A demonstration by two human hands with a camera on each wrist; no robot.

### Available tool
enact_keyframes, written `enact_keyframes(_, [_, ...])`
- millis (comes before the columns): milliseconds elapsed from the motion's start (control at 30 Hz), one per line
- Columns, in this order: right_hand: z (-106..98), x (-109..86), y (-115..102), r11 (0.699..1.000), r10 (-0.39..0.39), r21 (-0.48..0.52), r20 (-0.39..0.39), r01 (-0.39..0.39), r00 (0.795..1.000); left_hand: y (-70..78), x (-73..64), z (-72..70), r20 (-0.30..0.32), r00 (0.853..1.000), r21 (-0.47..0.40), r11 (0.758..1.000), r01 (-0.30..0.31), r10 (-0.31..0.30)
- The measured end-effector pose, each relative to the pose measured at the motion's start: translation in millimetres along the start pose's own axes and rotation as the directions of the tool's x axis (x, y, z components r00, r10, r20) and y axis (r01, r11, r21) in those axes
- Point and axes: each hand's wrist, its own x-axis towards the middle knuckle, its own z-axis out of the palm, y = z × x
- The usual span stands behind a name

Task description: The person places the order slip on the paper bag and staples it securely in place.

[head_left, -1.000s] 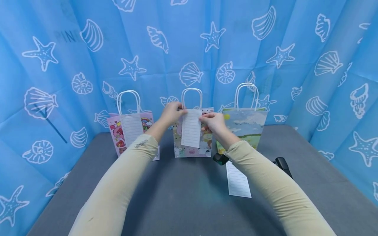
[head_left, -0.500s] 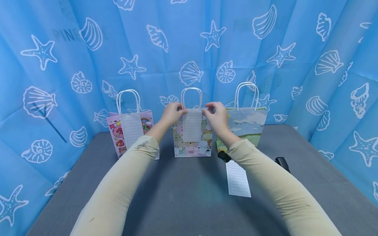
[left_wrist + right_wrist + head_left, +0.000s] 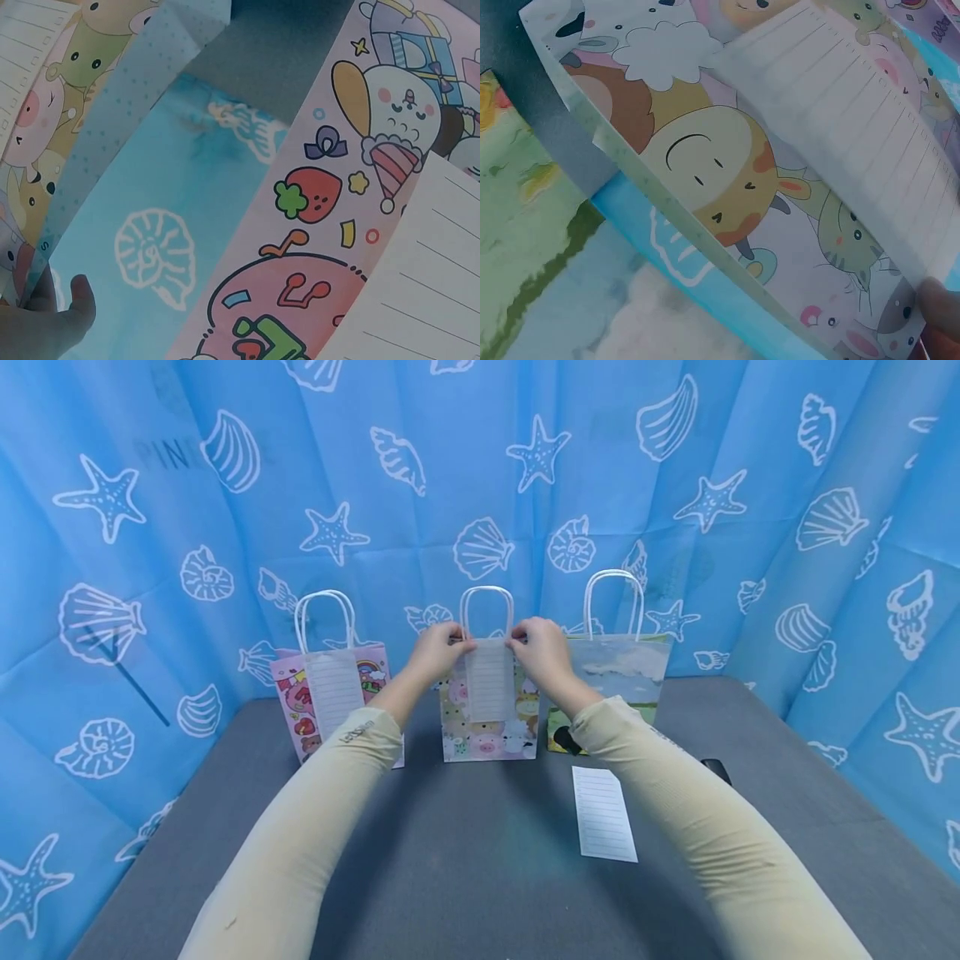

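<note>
In the head view, a paper gift bag with cartoon animals [image 3: 487, 746] stands upright in the middle, its white twisted handles up. A lined paper slip [image 3: 491, 685] hangs over its front panel just under the handles. My left hand [image 3: 435, 653] pinches the slip and bag rim at the top left corner. At the top right corner my right hand [image 3: 542, 650] pinches them too. In the right wrist view the right thumb [image 3: 939, 304] presses the slip's [image 3: 862, 127] corner, and the slip's lower part stands slightly off the bag. The fingers behind the rim are hidden.
A pink cartoon bag [image 3: 300, 702] with a lined slip on its front stands left. A landscape-print bag [image 3: 626, 668] stands right, partly behind my sleeve. Another lined slip [image 3: 604, 818] lies on the grey table [image 3: 465, 877]. A blue seashell curtain [image 3: 480, 468] hangs behind.
My right hand let go of the slip's right edge, opened, then closed on the top right corner. The slip swung in against the bag. The landscape bag shifted slightly left.
</note>
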Motion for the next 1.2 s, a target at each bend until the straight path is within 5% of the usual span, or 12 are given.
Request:
enact_keyframes(433, [-3.2,0.0,-1.3,0.999,0.053,0.006,0.053,-0.053,0.997,0.2,-4.3,1.4,-0.013,1.0,0.014,1.0,-0.018,0.018])
enact_keyframes(667, [-14.3,-8.5,-0.2,0.997,-0.033,0.067,-0.009,0.033,0.999,-2.4,-6.3,6.3,-0.057,0.998,-0.001,1.0,-0.009,0.009])
enact_keyframes(933, [-46.8,-28.7,7.9,0.982,-0.117,0.133,-0.141,0.136,0.983,-2.5,-7.6,8.8,-0.08,0.997,-0.029,1.0,0.005,-0.007])
enact_keyframes(1200, [-90.4,-57.3,29.0,0.989,-0.048,0.125,-0.193,0.073,0.98,-1.1,-9.3,7.7,-0.096,0.995,-0.056,0.998,0.011,-0.016])
